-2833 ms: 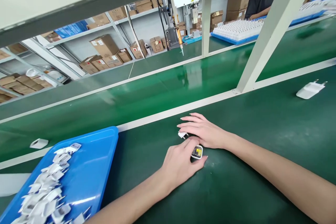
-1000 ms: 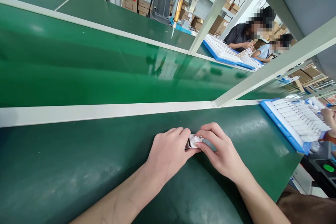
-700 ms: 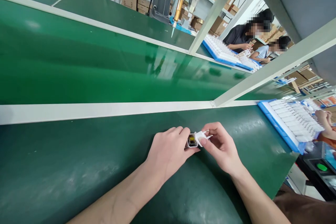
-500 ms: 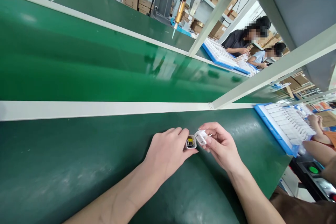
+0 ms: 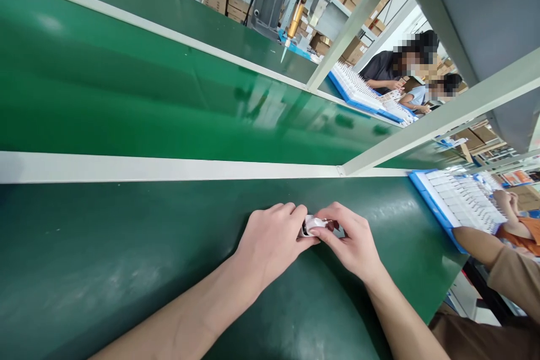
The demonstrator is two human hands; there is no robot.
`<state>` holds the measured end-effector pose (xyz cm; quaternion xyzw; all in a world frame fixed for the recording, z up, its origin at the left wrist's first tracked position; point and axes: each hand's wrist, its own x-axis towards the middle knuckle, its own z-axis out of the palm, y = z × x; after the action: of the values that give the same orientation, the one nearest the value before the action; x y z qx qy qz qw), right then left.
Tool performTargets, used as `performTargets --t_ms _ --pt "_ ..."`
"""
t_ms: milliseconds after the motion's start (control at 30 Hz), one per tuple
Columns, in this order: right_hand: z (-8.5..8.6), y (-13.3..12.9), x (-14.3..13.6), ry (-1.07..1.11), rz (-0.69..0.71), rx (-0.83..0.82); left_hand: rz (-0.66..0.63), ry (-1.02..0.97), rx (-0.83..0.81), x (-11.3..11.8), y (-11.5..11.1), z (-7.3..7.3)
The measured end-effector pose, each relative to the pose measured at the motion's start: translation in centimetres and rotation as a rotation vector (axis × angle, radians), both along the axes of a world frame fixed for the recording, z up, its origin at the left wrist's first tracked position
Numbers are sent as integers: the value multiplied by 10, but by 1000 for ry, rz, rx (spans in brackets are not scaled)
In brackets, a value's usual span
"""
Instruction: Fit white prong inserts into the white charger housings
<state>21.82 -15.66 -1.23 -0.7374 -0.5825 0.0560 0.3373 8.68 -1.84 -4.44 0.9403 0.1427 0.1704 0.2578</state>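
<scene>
My left hand (image 5: 272, 239) is closed around a small white charger housing (image 5: 302, 231), whose open end faces right and is mostly hidden now. In my right hand (image 5: 352, 242), thumb and fingers pinch a white plug cap (image 5: 314, 223) with metal prongs pointing to the right. The cap lies against the open end of the housing; whether it sits fully in cannot be made out. Both hands are close together, just above the dark green worktop (image 5: 126, 270).
Beyond a white rail (image 5: 169, 169) runs a green conveyor belt (image 5: 147, 107). A slanted metal post (image 5: 422, 124) rises at right. A blue tray (image 5: 439, 211) of white parts stands on the right, beside a co-worker's arm (image 5: 481, 244). Other people work further back, near a dispensing syringe (image 5: 295, 21).
My right hand has moved the plug cap left and turned it onto the housing's open end. The left hand stays nearly still. At right, a co-worker's arm has shifted.
</scene>
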Motion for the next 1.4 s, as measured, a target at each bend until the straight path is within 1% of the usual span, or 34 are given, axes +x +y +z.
performTargets --t_ms 133,333,500,600,700,833,1000,1133,1300,1367,1400 --pt "3 -2 -1 -28 9 5 -6 -5 -3 1 0 1" --pt "2 0 -6 -97 53 33 6 -30 -4 0 -1 -1" --pt "4 3 -6 -65 27 -17 5 -29 -1 1 -2 -1" --pt "4 4 -5 -65 48 -8 12 -31 -1 1 -1 1" --pt "4 6 -4 -127 94 13 16 -30 -11 2 -1 1" --pt "3 8 -5 -255 132 0 10 -17 -15 2 0 3" --pt "-3 6 -8 -362 78 -38 -8 34 -12 -1 1 8" --pt "-3 6 -9 -348 58 -81 -4 83 -20 -4 4 13" --pt "2 12 -8 -321 59 -132 -15 145 -51 -7 6 15" --pt "7 4 -4 -314 52 -111 -15 185 -53 -11 3 20" --pt "10 -5 1 -309 40 -95 -18 215 -54 -13 2 24"
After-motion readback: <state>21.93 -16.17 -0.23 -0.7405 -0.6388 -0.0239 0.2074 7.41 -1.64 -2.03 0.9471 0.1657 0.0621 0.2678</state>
